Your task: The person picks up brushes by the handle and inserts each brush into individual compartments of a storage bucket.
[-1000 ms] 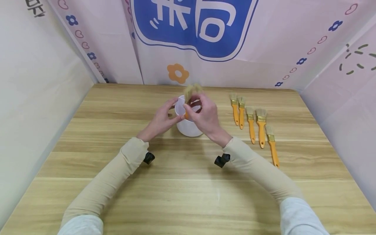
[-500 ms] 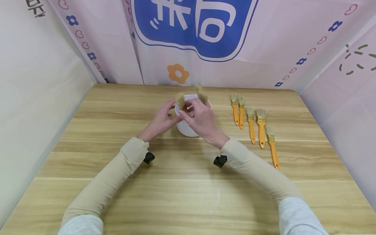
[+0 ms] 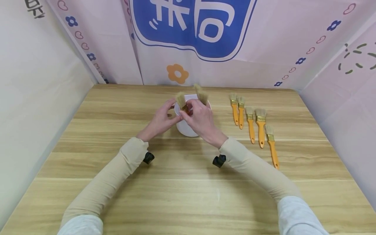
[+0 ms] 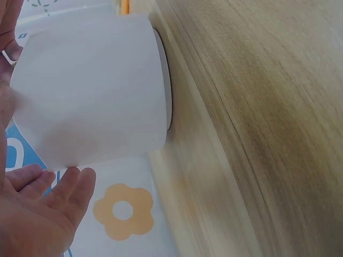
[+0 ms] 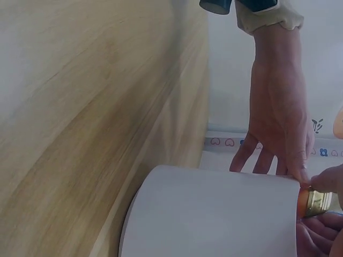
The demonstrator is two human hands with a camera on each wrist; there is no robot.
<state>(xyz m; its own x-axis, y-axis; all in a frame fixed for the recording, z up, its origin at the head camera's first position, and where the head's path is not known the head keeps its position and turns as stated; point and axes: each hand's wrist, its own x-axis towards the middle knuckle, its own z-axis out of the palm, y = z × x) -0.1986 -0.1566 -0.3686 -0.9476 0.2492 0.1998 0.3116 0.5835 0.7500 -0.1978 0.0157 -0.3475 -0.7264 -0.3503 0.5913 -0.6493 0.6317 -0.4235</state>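
Note:
A white cylindrical container stands upright on the table. My left hand grips its left side, thumb near the rim and fingers round the far side; in the left wrist view those fingers touch the wall. My right hand pinches a paintbrush near its metal ferrule. This brush leans left at the rim, bristles up, its orange handle going down inside. The ferrule shows between finger and thumb in the right wrist view. More upright bristles rise from the container's right side; their handles are hidden.
Several orange-handled paintbrushes of different widths lie on the wooden table to the right, bristles pointing away. A printed white backdrop stands behind the table, with pale walls at both sides.
The brush in my right hand has shifted left, from the container's middle to its left rim, and lower. Other bristles now show at the right. My left hand has stayed put.

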